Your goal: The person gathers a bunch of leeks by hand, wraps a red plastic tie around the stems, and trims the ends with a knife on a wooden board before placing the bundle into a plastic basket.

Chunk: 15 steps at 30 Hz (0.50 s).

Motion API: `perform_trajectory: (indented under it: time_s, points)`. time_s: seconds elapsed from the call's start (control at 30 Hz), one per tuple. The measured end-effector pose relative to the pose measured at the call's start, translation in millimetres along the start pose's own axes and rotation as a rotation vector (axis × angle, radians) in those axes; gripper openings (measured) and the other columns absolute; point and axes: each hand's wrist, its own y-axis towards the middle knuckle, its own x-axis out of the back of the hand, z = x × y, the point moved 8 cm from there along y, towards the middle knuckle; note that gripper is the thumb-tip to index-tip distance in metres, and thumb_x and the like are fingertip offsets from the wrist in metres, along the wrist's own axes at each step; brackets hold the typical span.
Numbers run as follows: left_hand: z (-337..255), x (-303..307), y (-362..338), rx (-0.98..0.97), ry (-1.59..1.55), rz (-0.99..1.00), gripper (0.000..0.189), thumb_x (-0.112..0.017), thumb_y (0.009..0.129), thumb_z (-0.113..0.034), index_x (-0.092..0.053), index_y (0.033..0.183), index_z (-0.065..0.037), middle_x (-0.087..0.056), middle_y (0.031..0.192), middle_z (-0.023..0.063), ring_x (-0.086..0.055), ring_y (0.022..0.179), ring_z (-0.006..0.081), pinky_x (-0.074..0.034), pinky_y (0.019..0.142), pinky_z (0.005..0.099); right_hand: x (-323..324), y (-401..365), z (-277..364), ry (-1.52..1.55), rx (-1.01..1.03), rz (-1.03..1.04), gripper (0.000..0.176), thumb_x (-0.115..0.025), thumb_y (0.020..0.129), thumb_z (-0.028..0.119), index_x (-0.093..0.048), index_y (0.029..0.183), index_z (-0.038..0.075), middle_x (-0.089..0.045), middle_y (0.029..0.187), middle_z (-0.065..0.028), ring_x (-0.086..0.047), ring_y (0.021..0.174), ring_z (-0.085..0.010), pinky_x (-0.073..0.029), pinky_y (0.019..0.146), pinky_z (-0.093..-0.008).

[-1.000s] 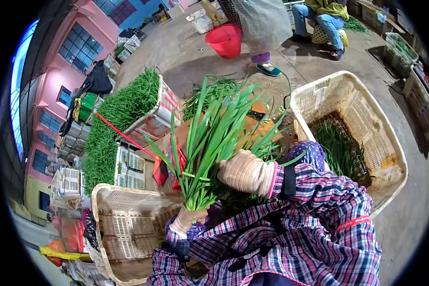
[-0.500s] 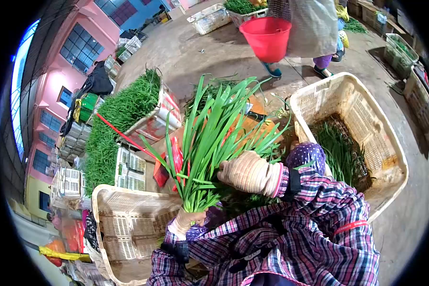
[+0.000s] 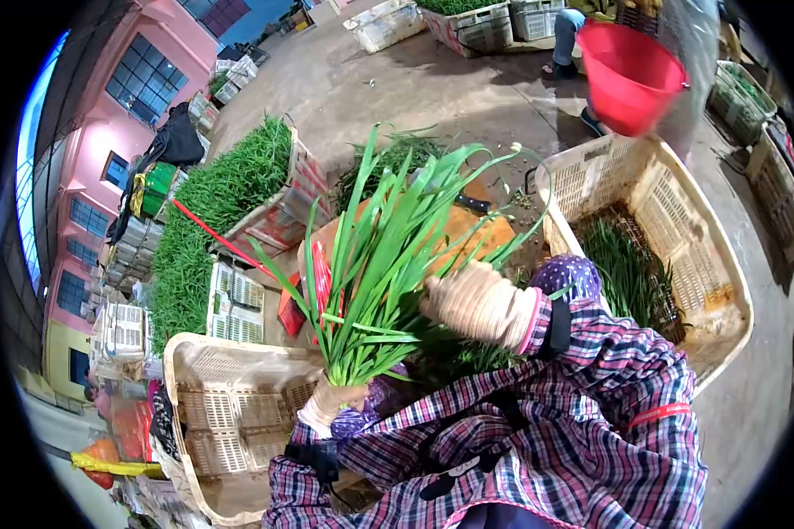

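A bunch of long green leaves (image 3: 370, 264) stands upright and fans out in front of me. Low around its base, my left hand (image 3: 335, 401), in a pale glove, is closed. My right hand (image 3: 478, 302), also gloved, is beside the right side of the bunch; its fingers are curled at the leaves, and what they hold is hidden. Behind the leaves lies an orange-brown board (image 3: 485, 236) with a dark-handled knife (image 3: 475, 204) on it. Red plastic strips (image 3: 319, 280) show left of the bunch.
A white crate (image 3: 216, 432) stands at my left, another with some greens (image 3: 737, 309) at my right. Crates heaped with green leaves (image 3: 229, 194) stand at the back left. A person with a red bucket (image 3: 633, 79) is beyond the right crate.
The person with the red bucket has moved right and nearer. My left hand and the bunch base have shifted slightly down and left; my right hand has moved slightly right.
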Motion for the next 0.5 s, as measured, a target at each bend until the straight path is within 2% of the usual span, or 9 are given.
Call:
perform_trajectory:
  time_s: [0.07, 0.13, 0.27, 0.33, 0.37, 0.4, 0.47, 0.5]
  points:
    - [5, 4, -1, 0.021, 0.052, -0.015, 0.022, -0.064, 0.072, -0.007, -0.058, 0.091, 0.001, -0.056, 0.065, 0.0029, -0.052, 0.050, 0.0109, -0.042, 0.046, 0.0234, -10, 5, -16, -0.005, -0.099, 0.011, 0.029, -0.047, 0.084, 0.029, -0.062, 0.088, 0.004, -0.062, 0.068, -0.0190, -0.064, 0.069, -0.0379, -0.051, 0.058, -0.0471]
    - [6, 4, -3, 0.049, 0.007, -0.041, 0.024, -0.065, 0.070, -0.007, -0.055, 0.090, 0.000, -0.053, 0.068, 0.0033, -0.050, 0.050, 0.0128, -0.038, 0.046, 0.0260, -12, 4, -18, -0.034, -0.053, 0.035, 0.029, -0.047, 0.084, 0.029, -0.062, 0.089, 0.004, -0.062, 0.068, -0.0195, -0.064, 0.069, -0.0386, -0.051, 0.059, -0.0474]
    - [4, 2, -4, 0.033, 0.012, -0.042, 0.024, -0.066, 0.069, -0.007, -0.055, 0.089, 0.000, -0.053, 0.067, 0.0030, -0.050, 0.050, 0.0129, -0.038, 0.046, 0.0256, -9, 1, -28, -0.078, -0.043, 0.033, 0.029, -0.046, 0.084, 0.029, -0.061, 0.087, 0.005, -0.062, 0.067, -0.0187, -0.064, 0.068, -0.0365, -0.051, 0.060, -0.0463]
    - [8, 5, -8, 0.059, 0.017, -0.072, 0.023, -0.067, 0.069, -0.008, -0.055, 0.088, -0.001, -0.053, 0.066, 0.0025, -0.050, 0.050, 0.0121, -0.038, 0.046, 0.0254, -11, 2, -39, -0.093, -0.069, 0.097, 0.029, -0.044, 0.084, 0.028, -0.060, 0.085, 0.004, -0.063, 0.068, -0.0170, -0.065, 0.067, -0.0337, -0.050, 0.057, -0.0457]
    - [8, 6, -9, 0.046, -0.001, -0.060, 0.024, -0.068, 0.070, -0.009, -0.057, 0.090, -0.001, -0.055, 0.069, 0.0023, -0.052, 0.051, 0.0115, -0.039, 0.046, 0.0240, -16, 2, -43, -0.168, -0.003, 0.030, 0.024, -0.047, 0.083, 0.026, -0.059, 0.082, 0.005, -0.063, 0.068, -0.0150, -0.064, 0.065, -0.0322, -0.049, 0.053, -0.0446]
    - [11, 8, -10, 0.035, -0.022, -0.048, 0.024, -0.070, 0.071, -0.010, -0.059, 0.091, -0.002, -0.057, 0.071, 0.0021, -0.053, 0.052, 0.0108, -0.041, 0.047, 0.0227, -9, -7, -31, -0.247, 0.209, 0.011, 0.018, -0.049, 0.082, 0.024, -0.058, 0.079, 0.009, -0.060, 0.064, -0.0126, -0.063, 0.063, -0.0311, -0.047, 0.050, -0.0433]
    - [20, 13, -11, 0.059, -0.026, -0.050, 0.023, -0.070, 0.073, -0.011, -0.059, 0.091, -0.002, -0.058, 0.072, 0.0021, -0.054, 0.053, 0.0111, -0.041, 0.047, 0.0230, -16, -12, -35, -0.198, 0.309, -0.062, 0.014, -0.052, 0.082, 0.023, -0.059, 0.076, 0.013, -0.057, 0.063, -0.0097, -0.061, 0.060, -0.0302, -0.045, 0.047, -0.0424]
    - [15, 8, -12, 0.067, -0.010, -0.067, 0.023, -0.068, 0.071, -0.011, -0.058, 0.090, -0.002, -0.056, 0.070, 0.0026, -0.052, 0.051, 0.0112, -0.039, 0.046, 0.0236, -12, -15, -28, -0.109, 0.411, -0.178, 0.015, -0.054, 0.083, 0.026, -0.060, 0.077, 0.014, -0.058, 0.070, -0.0069, -0.061, 0.063, -0.0296, -0.045, 0.049, -0.0426]
